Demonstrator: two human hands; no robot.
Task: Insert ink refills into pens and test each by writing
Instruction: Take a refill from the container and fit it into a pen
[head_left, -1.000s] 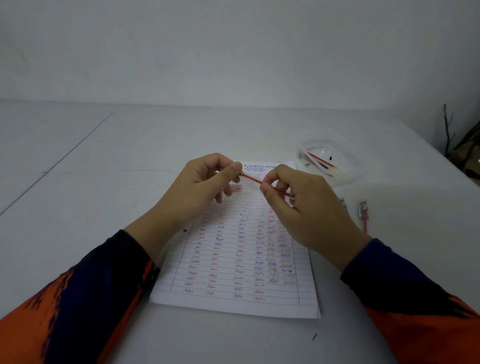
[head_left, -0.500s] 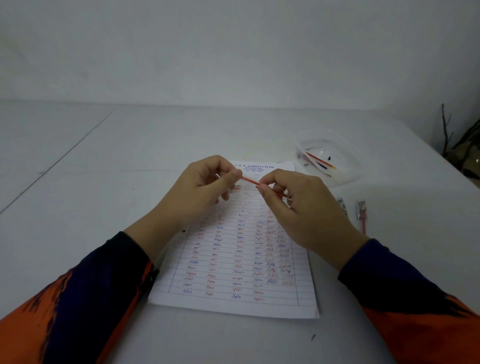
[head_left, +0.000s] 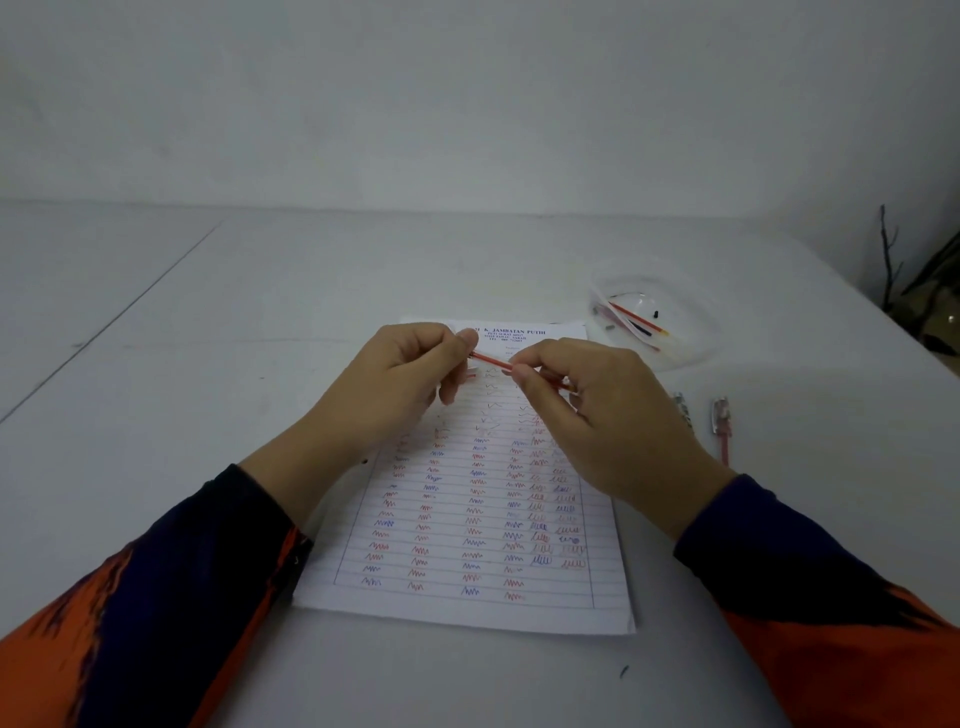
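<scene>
Now the red refill (head_left: 491, 360) is held above the top part of the lined paper (head_left: 467, 519), between the 2 hands. The left hand (head_left: 400, 384) is closed, and 1 end of the refill is pinched between its thumb and fingers; whether a pen barrel is hidden inside this hand cannot be told. The right hand (head_left: 597, 415) is also closed on the refill, which is gripped near its other end. Compared with 1 second ago, the visible red part between the hands is shorter, and the hands are brought closer together. It is judged that the refill is being pushed into something held by the left hand, so the insertion step is in progress and the writing test is not yet done. More refills are seen in the clear bowl (head_left: 691, 332) at the right, and 2 pen parts (head_left: 721, 415) are lying on the table (head_left: 208, 364) near it.
</scene>
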